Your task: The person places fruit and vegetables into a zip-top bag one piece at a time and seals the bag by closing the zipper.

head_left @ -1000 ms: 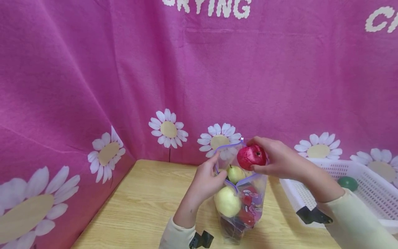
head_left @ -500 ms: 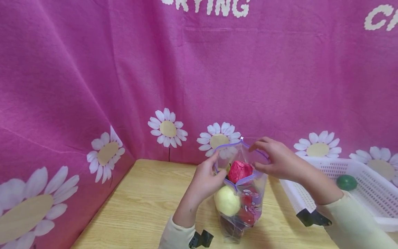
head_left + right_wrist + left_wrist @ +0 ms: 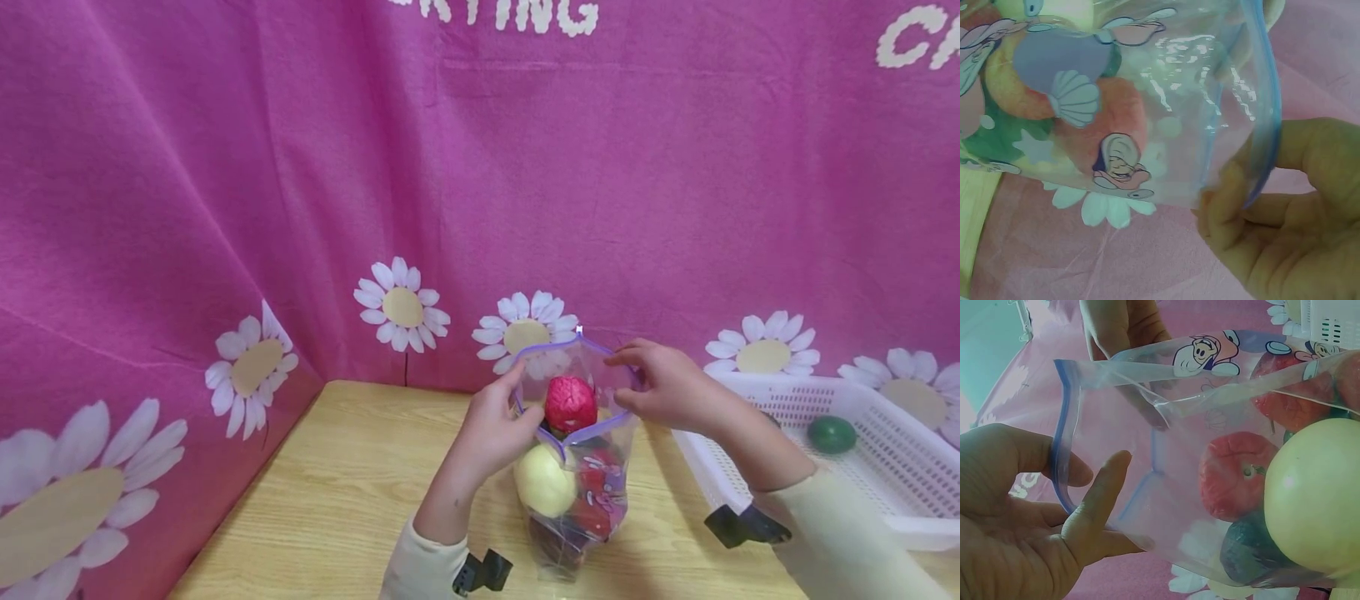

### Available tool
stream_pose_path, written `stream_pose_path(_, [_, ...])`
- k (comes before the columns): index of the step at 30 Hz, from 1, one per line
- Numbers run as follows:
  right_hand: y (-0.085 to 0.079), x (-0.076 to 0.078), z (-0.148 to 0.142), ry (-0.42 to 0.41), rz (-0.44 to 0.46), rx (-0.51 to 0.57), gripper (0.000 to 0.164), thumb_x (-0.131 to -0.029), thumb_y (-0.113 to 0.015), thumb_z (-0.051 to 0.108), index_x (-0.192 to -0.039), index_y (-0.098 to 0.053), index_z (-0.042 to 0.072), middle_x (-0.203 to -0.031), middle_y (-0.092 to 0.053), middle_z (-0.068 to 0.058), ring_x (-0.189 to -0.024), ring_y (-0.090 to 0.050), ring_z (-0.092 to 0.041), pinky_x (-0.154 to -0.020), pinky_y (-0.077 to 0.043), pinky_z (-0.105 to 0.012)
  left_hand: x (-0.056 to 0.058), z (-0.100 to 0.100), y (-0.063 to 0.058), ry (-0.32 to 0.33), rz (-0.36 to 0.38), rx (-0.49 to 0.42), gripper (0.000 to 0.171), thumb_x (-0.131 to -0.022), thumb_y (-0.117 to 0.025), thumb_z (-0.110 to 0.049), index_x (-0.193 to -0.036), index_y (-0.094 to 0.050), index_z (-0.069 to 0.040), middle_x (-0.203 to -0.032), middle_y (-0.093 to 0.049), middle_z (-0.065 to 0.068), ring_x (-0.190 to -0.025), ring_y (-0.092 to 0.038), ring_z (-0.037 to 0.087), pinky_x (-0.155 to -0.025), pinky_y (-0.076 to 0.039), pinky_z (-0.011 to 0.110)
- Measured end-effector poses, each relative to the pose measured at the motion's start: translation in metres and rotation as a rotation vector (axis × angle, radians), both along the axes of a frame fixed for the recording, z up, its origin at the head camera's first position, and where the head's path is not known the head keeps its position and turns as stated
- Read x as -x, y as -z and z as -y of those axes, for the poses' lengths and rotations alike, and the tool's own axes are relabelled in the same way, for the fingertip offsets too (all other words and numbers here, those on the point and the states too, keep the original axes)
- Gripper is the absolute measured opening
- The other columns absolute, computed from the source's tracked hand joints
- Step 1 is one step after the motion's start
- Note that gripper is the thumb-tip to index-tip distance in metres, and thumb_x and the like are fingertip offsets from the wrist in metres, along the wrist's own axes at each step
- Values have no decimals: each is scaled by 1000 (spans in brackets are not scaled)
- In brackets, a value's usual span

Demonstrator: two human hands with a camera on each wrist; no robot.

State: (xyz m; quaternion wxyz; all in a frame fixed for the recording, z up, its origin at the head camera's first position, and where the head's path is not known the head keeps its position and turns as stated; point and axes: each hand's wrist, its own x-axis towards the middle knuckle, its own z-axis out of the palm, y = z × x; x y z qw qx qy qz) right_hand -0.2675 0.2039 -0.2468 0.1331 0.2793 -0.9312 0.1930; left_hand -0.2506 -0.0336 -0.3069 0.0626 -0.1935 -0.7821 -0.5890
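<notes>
A clear zip bag (image 3: 611,483) with a purple rim and cartoon prints stands upright on the table, its mouth spread. My left hand (image 3: 491,425) grips the near-left rim, while my right hand (image 3: 671,387) pinches the right rim. Inside, at the top, lies a wrinkled red fruit (image 3: 570,404), and a large pale yellow fruit (image 3: 546,481) presses against the bag's front. Through the plastic, the left wrist view shows a dark green piece (image 3: 1250,547) beside the red fruit. The right wrist view has an orange-red fruit (image 3: 1119,119) behind the printed film.
To the right stands a white perforated basket (image 3: 907,527) with a green fruit (image 3: 832,434) in it; a dark item is partly hidden by the right forearm. The wooden table (image 3: 337,467) ends at a pink flowered cloth (image 3: 450,167) behind and to the left.
The right hand has let go of the red fruit, which dropped into the bag over the pear. That hand now holds the bag's right rim; the left hand has kept its grip.
</notes>
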Motion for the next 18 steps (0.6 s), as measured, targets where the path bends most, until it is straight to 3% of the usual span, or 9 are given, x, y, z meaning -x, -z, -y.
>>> stream_pose_path(3, [0, -1, 2, 17, -7, 23, 41, -78, -74, 9, -115, -70, -10, -110, -65, -19, -69, -48, -11, -62, -43, -29, 0, 0, 1, 11, 11, -18, 68, -91, -59, -6, -155, -35, 3, -155, -43, 20, -67, -49, 11, -69, -49, 22])
stream_pose_path(4, [0, -2, 2, 19, -8, 27, 41, -78, -74, 8, -115, -70, -10, -110, -65, -19, -69, -48, -11, -62, -43, -28, 0, 0, 1, 15, 17, -21, 68, -91, -58, -6, -155, -35, 3, -156, -42, 20, -65, -48, 10, -62, -46, 21])
stream_pose_path(6, [1, -2, 2, 20, -7, 36, 41, -78, -72, 7, -116, -70, -9, -111, -65, -19, -68, -47, -10, -61, -42, -28, 0, 0, 1, 17, 25, -19, 69, -91, -59, -6, -155, -35, 3, -156, -41, 21, -58, -33, 11, -52, -35, 20])
stream_pose_path(7, [1, -2, 2, 20, -8, 39, 41, -78, -72, 7, -116, -70, -9, -111, -65, -19, -68, -47, -10, -60, -42, -28, 0, 0, 1, 16, 25, -16, 68, -91, -59, -6, -155, -35, 3, -156, -41, 21, -60, -43, 10, -55, -37, 19])
stream_pose_path(9, [2, -2, 1, 15, -8, 43, 41, -78, -71, 5, -117, -70, -10, -111, -65, -19, -68, -47, -10, -60, -42, -27, 0, 0, 0, 15, 21, -9, 68, -92, -58, -7, -155, -35, 4, -158, -39, 20, -88, -64, 18, -67, -48, 19])
stream_pose_path(10, [2, -2, 0, 10, -7, 46, 41, -79, -70, 4, -117, -69, -10, -111, -65, -19, -68, -47, -10, -60, -43, -27, 0, 0, 0, 16, 19, -6, 69, -92, -59, -7, -155, -34, 4, -158, -38, 20, -100, -64, 25, -69, -49, 23])
stream_pose_path(11, [1, -2, 0, 3, -7, 49, 40, -80, -69, 3, -118, -69, -10, -111, -64, -19, -68, -48, -9, -60, -43, -26, 1, 0, 0, 16, 16, -4, 68, -92, -59, -7, -155, -34, 4, -158, -38, 19, -118, -61, 29, -79, -53, 25])
stream_pose_path(13, [0, -2, -2, -10, -3, 55, 38, -82, -68, 1, -118, -70, -9, -113, -64, -19, -69, -49, -9, -60, -45, -25, 1, 0, 0, 22, 16, -3, 68, -93, -58, -8, -155, -33, 3, -159, -37, 18, -140, -44, 32, -100, -51, 33])
stream_pose_path(18, [-6, -4, -9, -49, -8, 98, 33, -85, -66, -1, -117, -72, 0, -115, -65, -18, -73, -55, -10, -59, -49, -24, 1, 1, 0, 32, 19, -11, 67, -94, -57, -8, -156, -33, 3, -160, -37, 18, -145, -37, 32, -110, -42, 43])
